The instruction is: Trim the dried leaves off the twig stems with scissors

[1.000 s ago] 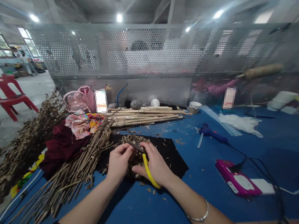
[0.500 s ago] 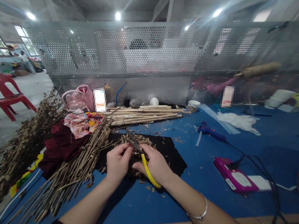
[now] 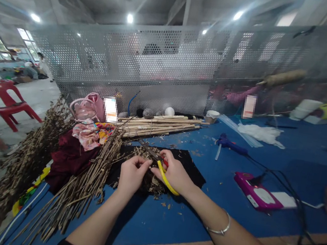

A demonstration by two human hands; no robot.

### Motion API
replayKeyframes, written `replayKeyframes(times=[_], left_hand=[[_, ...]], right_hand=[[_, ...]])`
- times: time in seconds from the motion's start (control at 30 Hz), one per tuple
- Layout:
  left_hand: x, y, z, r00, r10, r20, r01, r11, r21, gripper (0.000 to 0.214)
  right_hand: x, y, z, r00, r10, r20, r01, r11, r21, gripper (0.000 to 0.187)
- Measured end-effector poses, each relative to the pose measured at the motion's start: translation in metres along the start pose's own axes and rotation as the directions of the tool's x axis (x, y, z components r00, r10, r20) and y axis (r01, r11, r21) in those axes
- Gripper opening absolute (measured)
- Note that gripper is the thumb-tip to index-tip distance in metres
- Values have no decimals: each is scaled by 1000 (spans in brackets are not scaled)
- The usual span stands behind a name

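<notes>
My right hand (image 3: 176, 173) is closed around a pair of scissors (image 3: 160, 175) with yellow handles, a bit of red showing inside the grip. The dark blades point away to the upper left. Close beside it, my left hand (image 3: 132, 174) has thumb and fingers pinched together; what lies between them is too small to make out. Under both hands, dry crumbled plant bits (image 3: 153, 186) are heaped on a black cloth (image 3: 189, 168). A bundle of dried stalks (image 3: 80, 192) lies left of my left hand.
Wooden sticks (image 3: 159, 127) lie along the back. At right are a blue glue gun (image 3: 232, 144), a magenta device (image 3: 255, 192) with cables, and a white glove (image 3: 262, 133). Dark red cloth (image 3: 69, 158) and brushy dried plants (image 3: 20, 167) sit left. A perforated panel (image 3: 171, 67) stands behind.
The scissors and my right hand have shifted slightly up, away from my left fingers. My left hand has moved a little to the right. A person's limb now shows at the left edge.
</notes>
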State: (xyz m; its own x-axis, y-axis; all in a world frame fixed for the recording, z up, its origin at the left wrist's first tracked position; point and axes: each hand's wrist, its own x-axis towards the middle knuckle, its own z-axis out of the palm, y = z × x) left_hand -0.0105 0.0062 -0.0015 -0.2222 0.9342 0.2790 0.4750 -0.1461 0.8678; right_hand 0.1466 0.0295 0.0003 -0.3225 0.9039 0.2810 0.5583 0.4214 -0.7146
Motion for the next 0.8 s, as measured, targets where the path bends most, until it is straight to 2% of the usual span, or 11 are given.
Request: replayKeyframes(times=[0.13,0.2,0.33,0.43,0.53,0.6,0.63,0.7,0.73,0.77,0.8], left_hand=[[0,0,0,998,57,16,-57,998,-8,40],[-3,2,1,995,61,82,-55,996,-72,41],[-11,3,7,957,48,285,7,982,-189,37],[-14,2,12,939,72,337,7,974,-228,34],[-13,1,15,956,62,288,14,967,-255,32],[-11,1,16,972,15,235,55,956,-289,32],[-11,1,15,974,-13,227,86,945,-314,33],[-11,1,15,969,-64,238,153,913,-379,34],[-11,1,14,967,-81,241,176,897,-405,35],[-12,2,14,967,-89,239,186,888,-420,36],[-13,2,14,969,-88,231,181,888,-422,36]], right_hand=[[0,-6,-1,996,83,6,-82,991,-105,39],[-2,-11,1,997,82,13,-79,982,-170,34],[-7,-20,5,997,-54,-62,24,911,-412,35],[-9,-27,4,986,-136,-98,59,831,-554,45],[-13,-37,-7,990,-139,-18,108,839,-534,57],[-16,-44,-20,983,-169,68,182,885,-429,62],[-17,-46,-27,978,-197,67,207,901,-382,58],[-15,-39,-41,976,-214,-48,184,916,-356,35],[-10,-30,-48,971,-179,-157,110,924,-367,26],[-2,-17,-55,958,-131,-256,15,912,-410,26],[7,0,-62,952,-71,-299,-86,872,-482,29]])
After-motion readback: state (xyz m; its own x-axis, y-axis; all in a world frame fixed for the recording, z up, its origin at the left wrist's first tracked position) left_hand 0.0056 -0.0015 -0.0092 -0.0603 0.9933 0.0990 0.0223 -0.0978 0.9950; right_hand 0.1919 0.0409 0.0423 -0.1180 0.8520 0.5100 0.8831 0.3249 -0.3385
